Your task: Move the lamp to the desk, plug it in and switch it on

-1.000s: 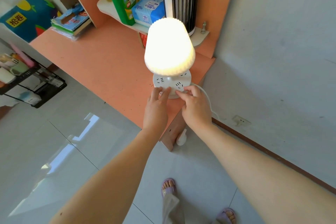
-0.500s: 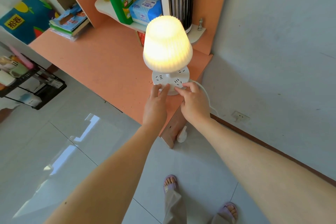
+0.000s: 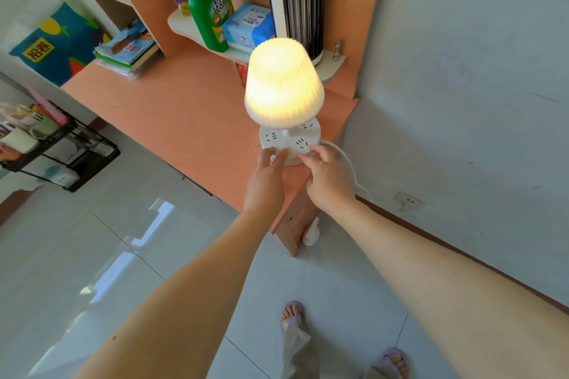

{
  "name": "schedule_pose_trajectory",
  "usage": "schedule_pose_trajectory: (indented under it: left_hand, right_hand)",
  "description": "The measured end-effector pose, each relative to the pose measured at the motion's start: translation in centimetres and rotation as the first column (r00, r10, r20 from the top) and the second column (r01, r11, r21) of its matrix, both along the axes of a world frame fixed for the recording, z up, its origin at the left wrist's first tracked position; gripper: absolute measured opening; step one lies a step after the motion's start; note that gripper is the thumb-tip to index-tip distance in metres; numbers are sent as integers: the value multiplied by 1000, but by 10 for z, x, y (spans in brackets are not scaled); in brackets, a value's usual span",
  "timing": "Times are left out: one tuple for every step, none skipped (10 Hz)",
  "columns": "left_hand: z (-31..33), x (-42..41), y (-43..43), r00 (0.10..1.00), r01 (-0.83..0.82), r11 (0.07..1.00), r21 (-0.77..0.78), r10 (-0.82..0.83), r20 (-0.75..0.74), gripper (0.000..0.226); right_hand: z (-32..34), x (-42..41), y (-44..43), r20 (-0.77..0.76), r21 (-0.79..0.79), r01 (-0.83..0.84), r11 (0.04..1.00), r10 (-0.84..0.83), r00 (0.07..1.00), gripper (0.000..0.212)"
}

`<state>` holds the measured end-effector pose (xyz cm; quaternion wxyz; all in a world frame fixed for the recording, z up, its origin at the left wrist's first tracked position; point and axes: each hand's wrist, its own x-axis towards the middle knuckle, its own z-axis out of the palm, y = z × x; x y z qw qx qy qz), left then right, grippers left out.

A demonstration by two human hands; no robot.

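Left hand flat with loose fingers, grasping nothing, right hand likewise only touching with fingertips the round white socket base of the ribbed white lamp, standing lit near the corner of the orange wooden surface, white cord trailing toward the wall, so apparently all done, only letting go left.

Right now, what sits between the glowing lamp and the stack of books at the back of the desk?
Nothing. In the head view, only bare orange desk top stretches between the lamp and the books.
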<state>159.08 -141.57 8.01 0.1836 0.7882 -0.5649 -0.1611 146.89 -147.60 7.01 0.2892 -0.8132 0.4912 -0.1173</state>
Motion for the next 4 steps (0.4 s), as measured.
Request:
schedule_pose_trajectory:
  left_hand:
    - [2,-2,1,1000,-20,1000,5,20,-14,68]
    - [4,-7,1,998,-52,998,-22,52,-22,65]
    - [9,-14,1,998,-60,998,-32,59,-23,65]
    - [14,-20,-2,998,-50,998,-36,48,-46,61]
  right_hand:
    - [2,-2,0,30,41,-12,999,11,999,58]
    - [3,-5,1,118,98,-16,995,5,993,57]
    - [9,-11,0,165,118,4,993,-23,986,49]
    - [14,-17,-4,184,142,34,989,-60,981,42]
